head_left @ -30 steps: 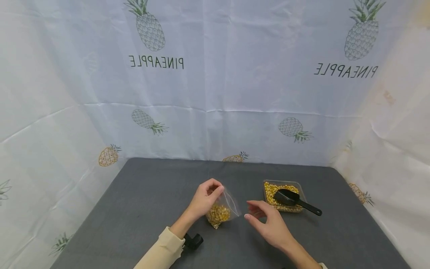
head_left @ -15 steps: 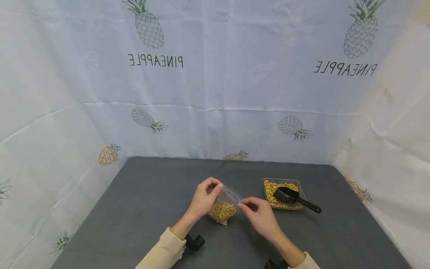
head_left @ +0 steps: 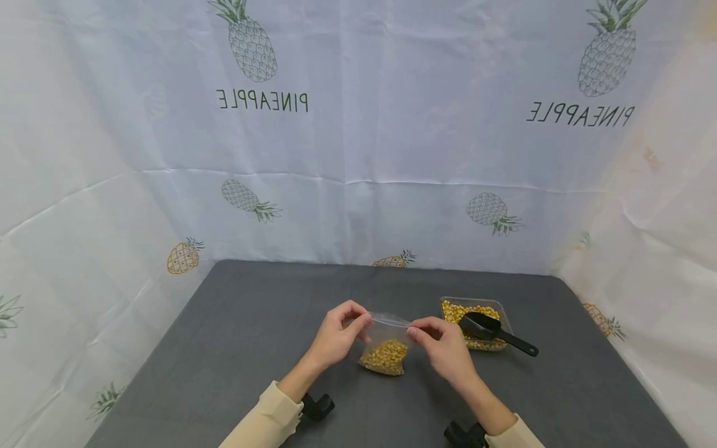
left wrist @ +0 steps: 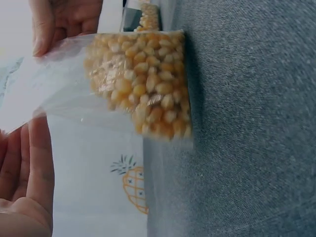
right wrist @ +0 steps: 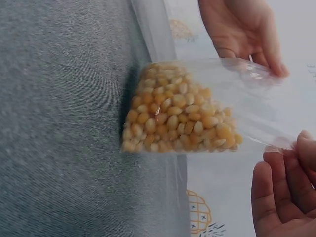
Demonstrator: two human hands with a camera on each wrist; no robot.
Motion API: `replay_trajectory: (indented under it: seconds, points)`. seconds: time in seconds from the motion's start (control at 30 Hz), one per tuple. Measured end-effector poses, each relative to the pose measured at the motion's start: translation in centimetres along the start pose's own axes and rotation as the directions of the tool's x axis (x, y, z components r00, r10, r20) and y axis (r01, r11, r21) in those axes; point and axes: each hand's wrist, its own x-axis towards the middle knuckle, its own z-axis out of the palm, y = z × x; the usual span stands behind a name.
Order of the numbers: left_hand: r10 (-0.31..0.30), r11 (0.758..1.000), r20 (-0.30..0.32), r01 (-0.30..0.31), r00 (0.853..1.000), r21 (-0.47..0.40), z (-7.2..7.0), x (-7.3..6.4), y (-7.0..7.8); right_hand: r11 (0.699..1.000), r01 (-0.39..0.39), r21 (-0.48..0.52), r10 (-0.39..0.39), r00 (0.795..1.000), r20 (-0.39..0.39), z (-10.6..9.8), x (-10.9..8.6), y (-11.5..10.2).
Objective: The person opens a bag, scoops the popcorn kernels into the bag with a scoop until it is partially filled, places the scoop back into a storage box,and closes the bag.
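A clear zip bag (head_left: pixel 385 356) with yellow corn kernels in its lower part hangs between both hands, its mouth drawn nearly straight. My left hand (head_left: pixel 334 336) pinches the bag's left top corner between thumb and fingers. At the opposite top corner, my right hand (head_left: pixel 448 352) pinches the plastic too. Both wrist views show the kernels (left wrist: pixel 143 81) heaped toward the bag's bottom edge. That edge is close to the table; whether it touches, I cannot tell. In the right wrist view the bag (right wrist: pixel 177 116) is slack above the kernels, and the right hand's fingers (right wrist: pixel 281 190) curl at its top.
Behind my right hand, a clear rectangular tub (head_left: pixel 508 325) of corn kernels stands on the dark grey table (head_left: pixel 269 311). A black scoop (head_left: pixel 484 326) lies in it, handle jutting out to the right. White curtains (head_left: pixel 392 137) printed with pineapples enclose the table's back and sides.
My right hand came in from the right and took hold of the bag's free corner. The bag's mouth went from gaping to nearly straight, and the kernels shifted to the right.
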Motion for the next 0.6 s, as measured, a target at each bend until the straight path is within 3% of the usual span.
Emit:
replay_trajectory:
  seconds: [0.33,0.6]
  points:
    - [0.045,0.997,-0.021,-0.044,0.999,0.056,0.45,-0.5,-0.4,0.999,-0.005,-0.037,0.004,1.0,-0.017,-0.45,0.36,0.01]
    - [0.047,0.998,-0.022,-0.046,0.999,0.039,0.66,-0.53,-0.69,0.999,-0.021,-0.048,0.019,0.998,-0.053,-0.44,0.54,0.52]
